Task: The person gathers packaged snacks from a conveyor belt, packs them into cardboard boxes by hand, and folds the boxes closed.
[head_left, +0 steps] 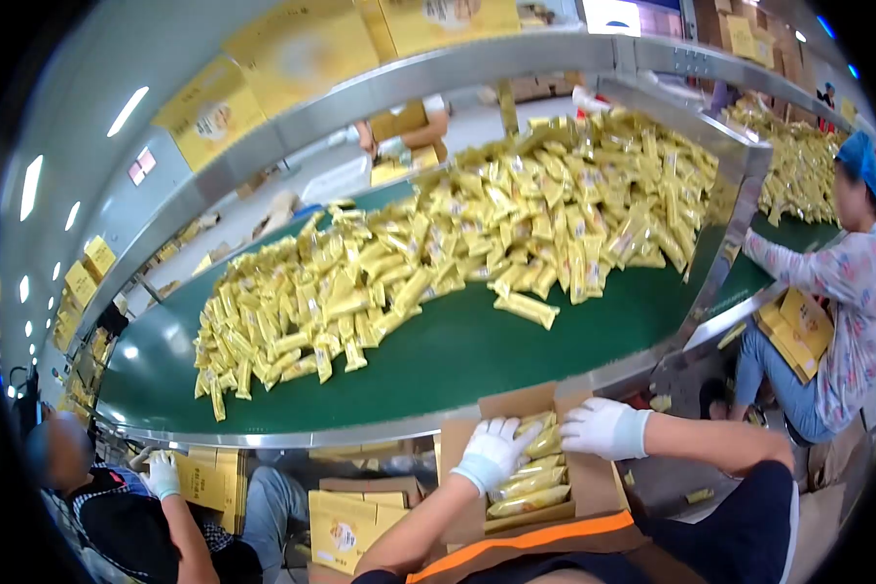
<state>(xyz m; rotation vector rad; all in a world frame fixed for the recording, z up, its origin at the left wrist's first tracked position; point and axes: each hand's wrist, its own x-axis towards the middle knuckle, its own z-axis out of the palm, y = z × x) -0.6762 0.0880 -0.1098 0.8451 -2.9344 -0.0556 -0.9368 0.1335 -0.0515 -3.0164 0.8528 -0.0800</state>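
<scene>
An open cardboard box [605, 492] in front of me holds a stack of yellow wrapped snack packets [530, 490]. My left hand [494, 454], in a white glove, lies over the box's left side with its fingers spread, the thumb against the upper packets. From the right, my right hand [605, 428], also gloved, reaches across the box's right wall. Its fingers are apart and near the top packets; the fingertips are partly hidden. Beyond the box, a large heap of the same packets [438, 243] covers much of the green conveyor belt [457, 341].
Metal rails [380, 433] edge the belt. Flat yellow cartons [346, 530] stand at my lower left. A co-worker [136, 496] sits at left, another person [837, 282] at right with a yellow box [796, 331]. More yellow cartons [302, 49] line the upper shelf.
</scene>
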